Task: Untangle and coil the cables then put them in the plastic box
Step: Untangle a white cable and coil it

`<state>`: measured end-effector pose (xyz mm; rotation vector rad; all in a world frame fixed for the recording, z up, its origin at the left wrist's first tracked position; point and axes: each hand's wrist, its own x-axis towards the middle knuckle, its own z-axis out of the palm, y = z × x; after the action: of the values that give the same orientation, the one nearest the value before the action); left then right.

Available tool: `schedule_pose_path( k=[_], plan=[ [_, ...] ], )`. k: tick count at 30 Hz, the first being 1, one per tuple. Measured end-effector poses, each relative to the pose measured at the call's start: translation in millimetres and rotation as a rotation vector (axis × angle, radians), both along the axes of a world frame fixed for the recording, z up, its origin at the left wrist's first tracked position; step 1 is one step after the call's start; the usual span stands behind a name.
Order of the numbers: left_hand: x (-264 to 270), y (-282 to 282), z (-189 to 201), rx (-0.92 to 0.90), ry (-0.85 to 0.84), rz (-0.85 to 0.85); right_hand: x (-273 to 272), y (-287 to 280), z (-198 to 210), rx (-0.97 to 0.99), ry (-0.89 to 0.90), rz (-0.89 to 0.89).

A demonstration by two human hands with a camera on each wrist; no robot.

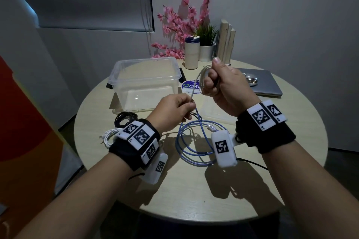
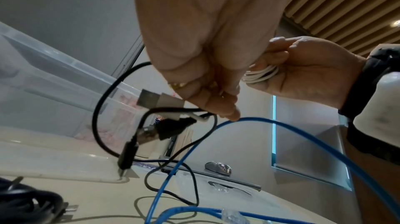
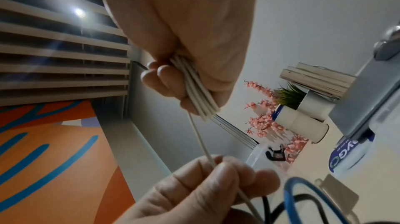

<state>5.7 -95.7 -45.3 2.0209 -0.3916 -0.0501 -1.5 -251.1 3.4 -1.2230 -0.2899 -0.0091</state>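
My right hand [image 1: 210, 83] is raised over the round table [image 1: 194, 190] and grips a small coil of white cable [image 3: 194, 90] in its fist. One strand of that white cable [image 1: 195, 87] runs down to my left hand [image 1: 189, 105], which pinches it. Below the left fingers [image 2: 216, 104] hang the cable's USB plug [image 2: 156, 99] and thin black cables [image 2: 101, 107] tangled with it. A blue network cable [image 1: 194, 145] lies in loose loops on the table under both hands. The clear plastic box [image 1: 145, 81] stands open at the back left.
A coiled black cable [image 1: 124, 119] and a bundled white cable [image 1: 107, 136] lie left of my left wrist. The box's lid [image 1: 217, 112] lies flat under my right hand. Behind are a tumbler [image 1: 192, 52], potted plant [image 1: 206, 50], books [image 1: 226, 42], laptop [image 1: 268, 85] and mouse [image 1: 251, 80].
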Motion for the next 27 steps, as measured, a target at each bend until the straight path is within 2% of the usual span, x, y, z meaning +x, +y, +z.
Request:
schedule_pose_path(
  k=[6, 9, 12, 17, 23, 27],
  plan=[
    [3, 9, 7, 0.255, -0.153, 0.102, -1, -1, -1, 0.049, 0.033, -0.023],
    [2, 14, 9, 0.275, -0.19, 0.148, 0, -2, -1, 0.014, 0.033, -0.043],
    [3, 16, 8, 0.13, -0.188, 0.171, 1, -4, -1, -0.022, 0.046, -0.046],
    [-2, 14, 9, -0.274, -0.043, 0.143, 0, -2, -6, -0.163, 0.064, -0.064],
    [-4, 10, 20, -0.541, 0.004, 0.085, 3, 3, -25, -0.556, 0.006, -0.188],
    [-7, 8, 24, -0.619, 0.035, 0.03, 6, 8, -30, -0.531, -0.028, -0.213]
  ],
)
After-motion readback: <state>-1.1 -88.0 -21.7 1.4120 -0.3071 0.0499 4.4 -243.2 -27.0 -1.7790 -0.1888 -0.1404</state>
